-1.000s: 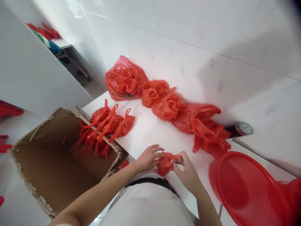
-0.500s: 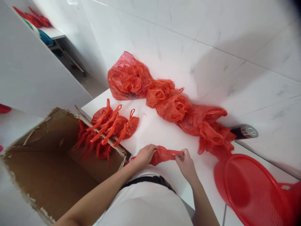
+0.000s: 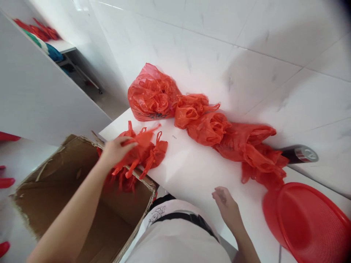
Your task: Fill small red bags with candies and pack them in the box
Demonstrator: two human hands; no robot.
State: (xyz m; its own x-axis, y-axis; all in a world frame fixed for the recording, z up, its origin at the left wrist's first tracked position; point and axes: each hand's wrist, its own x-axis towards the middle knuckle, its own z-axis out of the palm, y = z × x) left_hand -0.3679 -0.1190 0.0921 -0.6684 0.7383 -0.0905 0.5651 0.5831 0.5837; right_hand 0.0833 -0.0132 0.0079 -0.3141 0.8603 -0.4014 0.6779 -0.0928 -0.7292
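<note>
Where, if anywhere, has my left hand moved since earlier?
Yes: your left hand moved left and forward, from right of the open brown cardboard box to partly overlapping it in view.

The left hand (image 3: 116,150) and the thin red bag (image 3: 143,140) at its fingertips are blurred, so the grip cannot be made out; together they cover parts of the knotted bags (image 3: 159,153) behind them. Print on the large bag (image 3: 152,93) is too small to read. Crumpled bags (image 3: 252,146) hide one end of the can (image 3: 300,153). The bottom edge cuts off the cardboard box (image 3: 55,190) and the red basket (image 3: 271,215), which also runs out at the right.
</note>
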